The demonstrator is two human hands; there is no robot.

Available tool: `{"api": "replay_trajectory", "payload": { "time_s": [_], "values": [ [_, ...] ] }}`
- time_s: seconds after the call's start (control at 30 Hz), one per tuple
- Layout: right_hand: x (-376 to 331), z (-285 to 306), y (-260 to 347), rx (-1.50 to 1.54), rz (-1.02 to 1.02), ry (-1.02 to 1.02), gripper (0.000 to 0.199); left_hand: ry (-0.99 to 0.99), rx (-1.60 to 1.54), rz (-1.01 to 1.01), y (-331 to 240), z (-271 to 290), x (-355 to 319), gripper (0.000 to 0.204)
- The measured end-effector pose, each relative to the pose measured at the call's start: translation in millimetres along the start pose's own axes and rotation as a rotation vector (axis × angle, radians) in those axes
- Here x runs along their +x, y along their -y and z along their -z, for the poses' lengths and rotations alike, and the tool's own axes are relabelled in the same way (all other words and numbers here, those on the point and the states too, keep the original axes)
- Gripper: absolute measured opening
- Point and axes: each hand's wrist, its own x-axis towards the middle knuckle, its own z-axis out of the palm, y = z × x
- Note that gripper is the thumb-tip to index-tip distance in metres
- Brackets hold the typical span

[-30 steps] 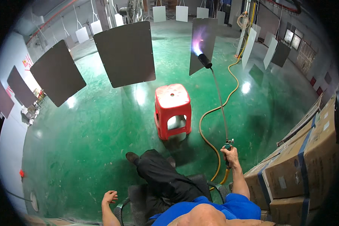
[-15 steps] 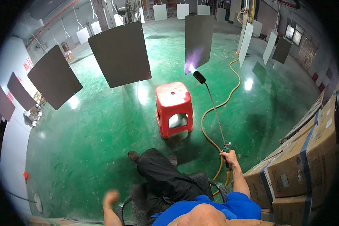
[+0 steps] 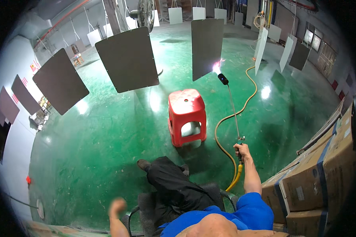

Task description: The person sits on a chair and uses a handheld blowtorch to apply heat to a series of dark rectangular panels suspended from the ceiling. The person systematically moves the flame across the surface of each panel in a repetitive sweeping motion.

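Observation:
My right hand [image 3: 241, 151] is closed round the handle of a gas torch [image 3: 234, 108] with a long thin metal tube and a black burner head. From that head a white-purple flame [image 3: 217, 67] reaches the lower right edge of a dark grey hanging panel [image 3: 206, 47]. A yellow hose [image 3: 236, 182] runs off the bottom of the torch handle. My left hand [image 3: 118, 206], smeared in the picture, is beside the chair's left armrest; its fingers cannot be made out.
A red plastic stool [image 3: 187, 103] stands in front of me on the green floor. More dark panels, including a large one [image 3: 127, 59], hang to the left. Pale panels [image 3: 261, 51] hang at the right and back. Cardboard boxes [image 3: 304, 187] are stacked at my right. A fan [image 3: 145, 15] stands behind.
My right hand has moved up and forward a little. The flame has shifted from the panel's lower left to its lower right edge. The view has turned slightly.

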Motion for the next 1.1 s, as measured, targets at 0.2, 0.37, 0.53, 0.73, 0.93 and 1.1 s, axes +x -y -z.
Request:
{"api": "replay_trajectory", "payload": {
  "time_s": [0.2,0.37,0.53,0.73,0.93,1.1],
  "values": [
    [18,-7,32,0.035,0.024,-0.018,0.019,0.015,-0.001,0.0,6,4,6,0.048],
    [7,-11,68,0.045,0.107,0.011,0.014,0.002,0.008,-0.008,0,-1,5,0.047],
    [-9,-19,101,0.099,0.166,0.077,0.009,0.016,-0.001,-0.028,3,1,6,0.049],
    [-34,-20,110,0.116,0.208,0.135,0.011,0.019,-0.017,-0.029,-2,2,7,0.045],
    [-68,-12,85,0.043,0.216,0.178,0.012,0.014,-0.015,-0.013,0,3,7,0.043],
    [-94,-4,59,0.015,0.177,0.229,0.013,0.026,0.004,-0.008,3,3,8,0.043]
  ]
}}
